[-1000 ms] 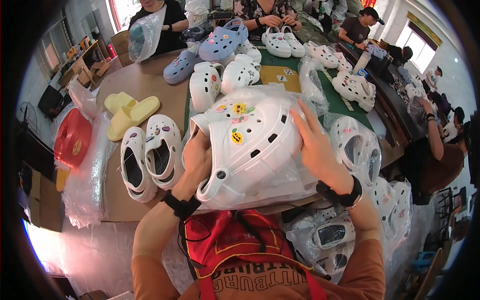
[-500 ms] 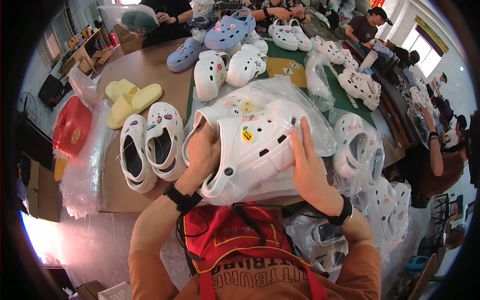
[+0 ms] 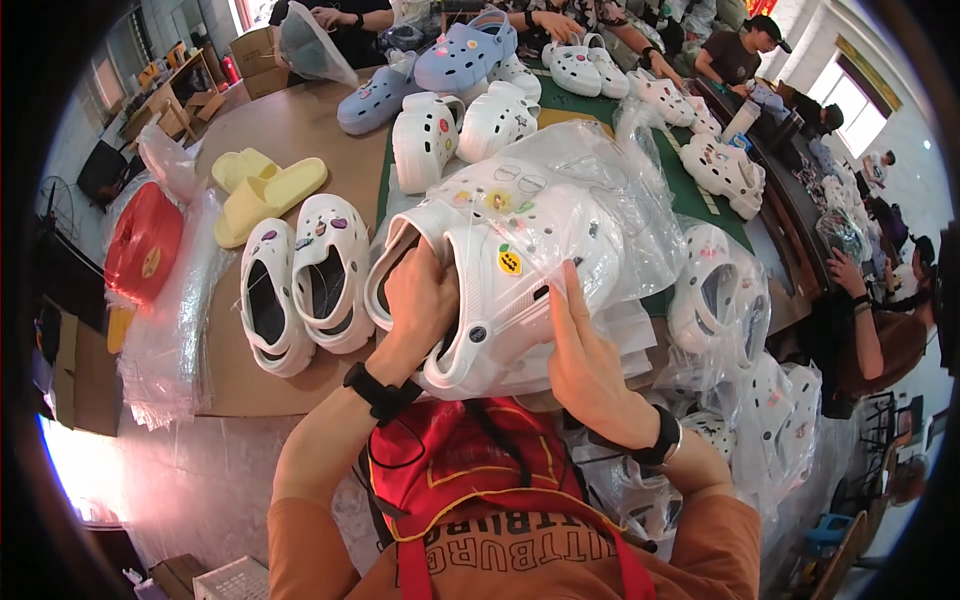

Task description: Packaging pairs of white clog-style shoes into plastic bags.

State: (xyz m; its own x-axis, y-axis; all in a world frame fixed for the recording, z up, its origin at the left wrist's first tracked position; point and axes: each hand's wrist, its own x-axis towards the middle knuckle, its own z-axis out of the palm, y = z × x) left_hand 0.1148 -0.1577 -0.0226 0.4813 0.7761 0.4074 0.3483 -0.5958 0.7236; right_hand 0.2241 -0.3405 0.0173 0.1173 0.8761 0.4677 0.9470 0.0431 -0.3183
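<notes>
The left hand (image 3: 418, 300) fingers are hidden inside the white clog (image 3: 500, 290).

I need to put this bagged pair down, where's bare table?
Bare brown tabletop lies between the yellow slides and blue clogs. A smaller strip fronts the loose white pair. The green mat side is crowded.

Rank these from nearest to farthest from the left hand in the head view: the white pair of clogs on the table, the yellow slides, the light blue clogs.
From the left hand:
1. White pair of clogs, just to its left on the brown table.
2. Yellow slides, farther left and up the table.
3. Light blue clogs, at the far end, near the other workers.
</notes>
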